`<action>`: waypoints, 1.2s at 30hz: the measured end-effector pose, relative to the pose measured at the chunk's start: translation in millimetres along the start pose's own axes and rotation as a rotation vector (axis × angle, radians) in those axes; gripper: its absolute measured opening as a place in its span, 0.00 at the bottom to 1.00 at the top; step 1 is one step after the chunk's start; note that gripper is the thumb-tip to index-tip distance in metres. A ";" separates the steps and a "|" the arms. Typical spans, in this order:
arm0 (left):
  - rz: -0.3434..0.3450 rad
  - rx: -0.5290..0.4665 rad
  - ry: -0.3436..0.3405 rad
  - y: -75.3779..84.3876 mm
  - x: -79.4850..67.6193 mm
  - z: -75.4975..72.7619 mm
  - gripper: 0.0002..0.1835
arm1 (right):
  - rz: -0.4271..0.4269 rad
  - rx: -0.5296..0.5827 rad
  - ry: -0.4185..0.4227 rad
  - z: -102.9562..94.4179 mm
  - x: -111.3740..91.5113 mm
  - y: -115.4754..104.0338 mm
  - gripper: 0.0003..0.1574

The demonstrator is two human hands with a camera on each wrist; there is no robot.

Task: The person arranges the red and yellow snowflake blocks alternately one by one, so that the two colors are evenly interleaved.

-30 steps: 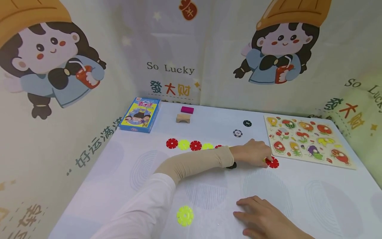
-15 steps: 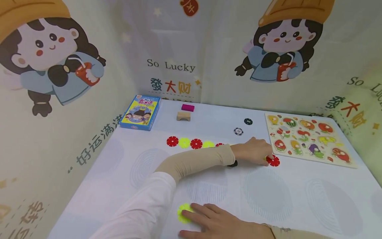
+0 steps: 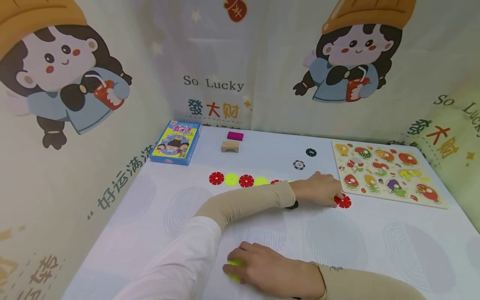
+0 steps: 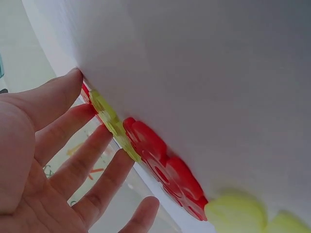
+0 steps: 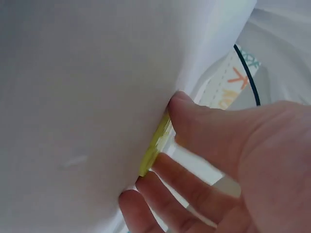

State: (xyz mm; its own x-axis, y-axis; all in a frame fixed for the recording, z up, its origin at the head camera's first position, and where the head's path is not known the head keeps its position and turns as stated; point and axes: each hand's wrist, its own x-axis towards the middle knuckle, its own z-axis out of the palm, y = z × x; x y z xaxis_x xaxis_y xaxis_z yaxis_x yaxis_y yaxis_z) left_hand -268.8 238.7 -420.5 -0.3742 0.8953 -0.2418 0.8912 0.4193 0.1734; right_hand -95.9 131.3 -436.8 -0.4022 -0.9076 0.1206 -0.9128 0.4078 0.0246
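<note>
My left hand [image 3: 318,189] reaches across to the right end of a row of notched plastic discs, its fingertips resting against a red disc [image 3: 344,201]. In the left wrist view its fingers are spread and fairly straight, touching a yellow disc [image 4: 114,121] beside another red disc [image 4: 167,167]. Nearer the front, my right hand [image 3: 262,268] pinches a loose yellow-green disc [image 3: 235,271] between thumb and fingers. Seen from the right wrist, that disc [image 5: 156,145] lies edge-on at the tabletop. The left forearm hides the middle of the row.
The row's left end starts with a red disc [image 3: 216,178]. Behind stand a blue card box [image 3: 176,142], a magenta block [image 3: 235,136] and a wooden arch block [image 3: 230,146]. Two poker chips, one black [image 3: 311,152] and one white-and-black [image 3: 298,165], lie left of a fruit puzzle board [image 3: 390,173].
My right hand has moved left to the loose yellow-green disc, and its fingers have closed around the edge. The left hand stays at the red disc.
</note>
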 end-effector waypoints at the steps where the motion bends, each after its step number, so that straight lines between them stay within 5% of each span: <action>1: 0.001 0.002 0.002 0.2 -0.1 0.4 0.23 | 0.011 0.018 0.004 0.3 -0.1 1.2 0.25; 7: 0.005 -0.008 0.006 0.3 -1.7 3.2 0.23 | 0.079 0.188 -0.050 -1.1 -3.4 8.5 0.28; 17: 0.013 -0.015 0.012 0.0 -5.5 2.0 0.22 | 0.077 0.224 -0.032 -4.1 -0.4 10.2 0.20; 24: 0.012 -0.023 0.023 0.4 -7.8 -1.4 0.21 | 0.064 0.339 -0.124 -11.1 0.0 15.0 0.19; 29: 0.004 -0.025 0.021 1.1 -7.6 -3.1 0.21 | 0.072 0.323 -0.112 -12.4 -5.8 18.6 0.18; 32: 0.003 -0.021 0.028 1.1 -5.1 -2.6 0.20 | 0.162 0.354 -0.103 -15.8 -19.7 26.4 0.18; 36: -0.010 0.000 0.032 1.8 -0.8 -0.7 0.19 | 0.424 0.403 -0.084 -27.5 -58.5 50.4 0.20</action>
State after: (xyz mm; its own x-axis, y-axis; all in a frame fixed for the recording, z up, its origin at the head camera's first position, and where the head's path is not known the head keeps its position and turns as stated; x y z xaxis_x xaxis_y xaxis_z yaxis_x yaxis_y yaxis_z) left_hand -267.1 238.8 -419.3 -0.3908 0.8956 -0.2123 0.8875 0.4279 0.1713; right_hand -116.4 207.7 -415.2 -0.7275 -0.6849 -0.0418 -0.6193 0.6816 -0.3899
